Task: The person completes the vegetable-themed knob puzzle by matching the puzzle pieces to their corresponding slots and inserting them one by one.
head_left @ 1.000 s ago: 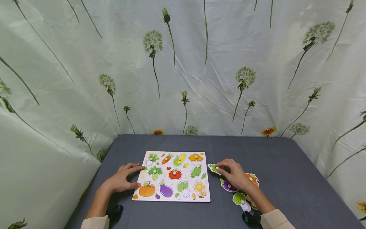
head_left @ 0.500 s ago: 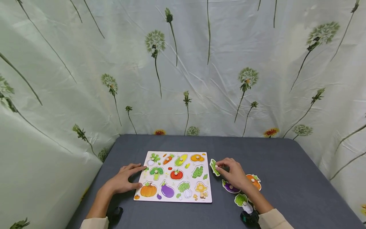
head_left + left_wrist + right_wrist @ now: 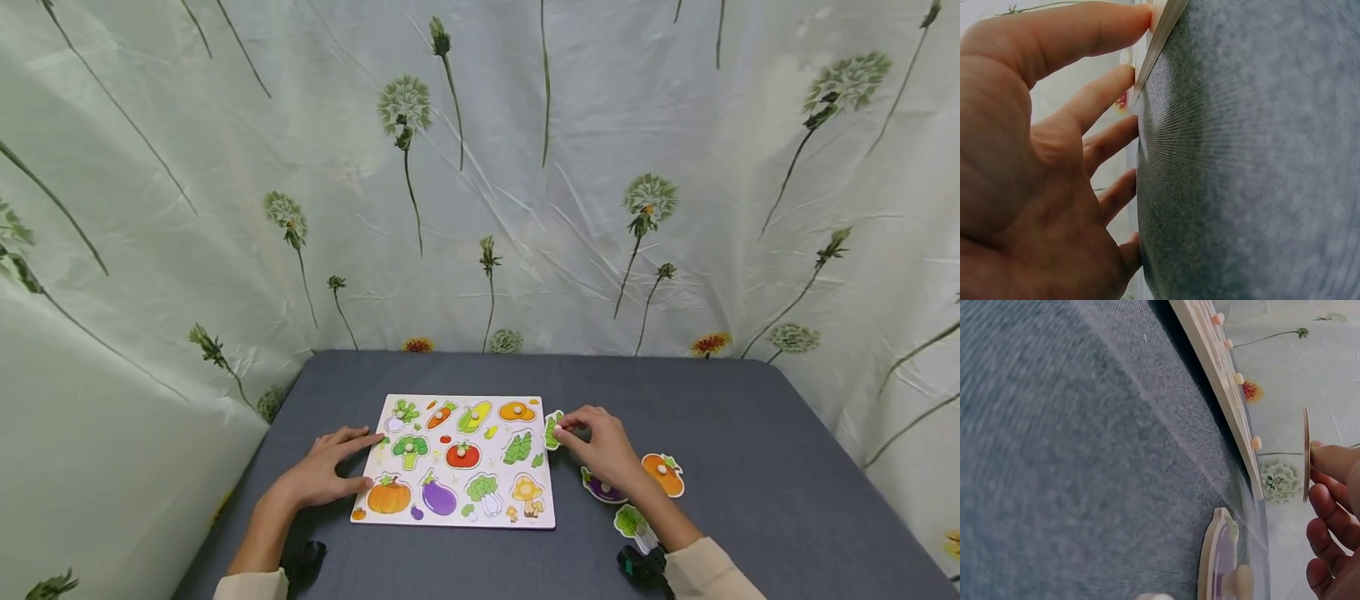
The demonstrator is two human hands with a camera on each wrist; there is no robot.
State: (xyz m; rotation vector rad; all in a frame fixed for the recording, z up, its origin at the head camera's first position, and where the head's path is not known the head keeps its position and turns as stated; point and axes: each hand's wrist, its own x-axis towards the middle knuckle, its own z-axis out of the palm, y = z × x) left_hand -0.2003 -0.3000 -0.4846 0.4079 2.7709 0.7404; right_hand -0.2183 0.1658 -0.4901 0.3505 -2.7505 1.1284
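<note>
A wooden vegetable puzzle board (image 3: 491, 504) lies on the table. My left hand (image 3: 322, 471) rests at its left edge, fingers spread; in the left wrist view the thumb (image 3: 1072, 37) and forefinger touch the board's side. My right hand (image 3: 603, 446) pinches a green leafy-vegetable puzzle piece (image 3: 552, 431) by its knob, just beside the board's right edge. Seen in the right wrist view, that piece (image 3: 1306, 456) is edge-on and raised off the table. Below the right hand lies an eggplant piece (image 3: 602, 486), partly covered by the wrist.
Right of the forearm lies an orange pumpkin piece (image 3: 663, 475). A bok choy piece (image 3: 632, 527) sits near the right wrist's black strap (image 3: 639, 563). The dark grey table (image 3: 750, 517) meets a flower-printed curtain (image 3: 570, 167) at the back and sides.
My right hand has turned the green piece upright and carried it left, up to the board's right edge. The left hand keeps its place on the board.
</note>
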